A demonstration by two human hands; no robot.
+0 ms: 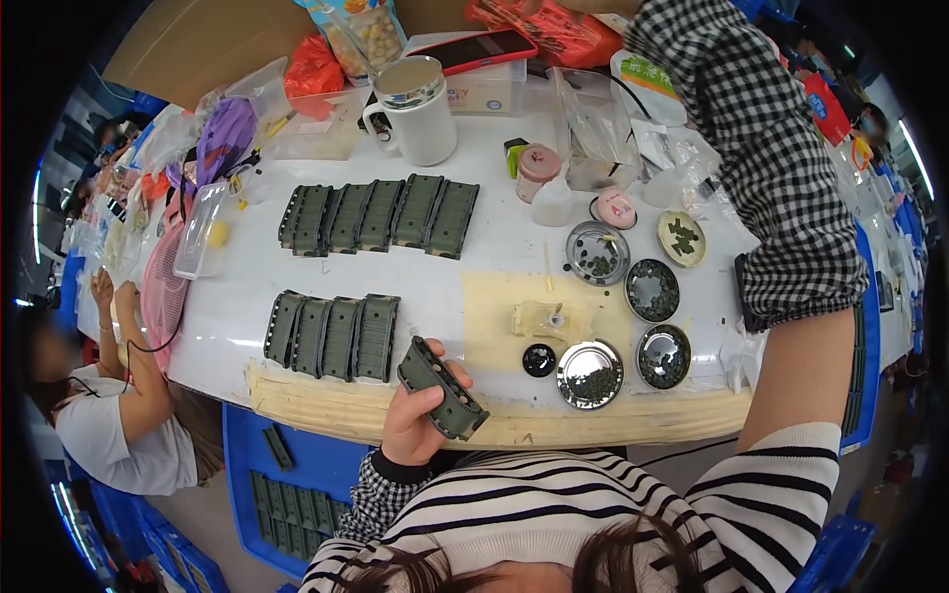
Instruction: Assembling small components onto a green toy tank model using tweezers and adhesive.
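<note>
My left hand (410, 423) is closed round a dark green camouflage part (435, 387), a curved plastic shell with ridged edges, held tilted above the table's front edge. Beyond it, similar green shells lie side by side in two rows, a near row (331, 336) and a far row (378, 214). My right arm stretches far forward in a checkered sleeve. At the upper edge of the picture, my right hand (585, 5) is mostly cut off, beside a red plastic bag (544, 30); its fingers cannot be made out.
Small round dishes (590, 376) of dark green bits stand right of centre, near a yellowish block (546, 318). Farther back are a white mug (423, 119), a red-edged phone (484, 51) and jars. A blue tray (242, 445) with green shells sits below the table. Another person (129, 415) works at left.
</note>
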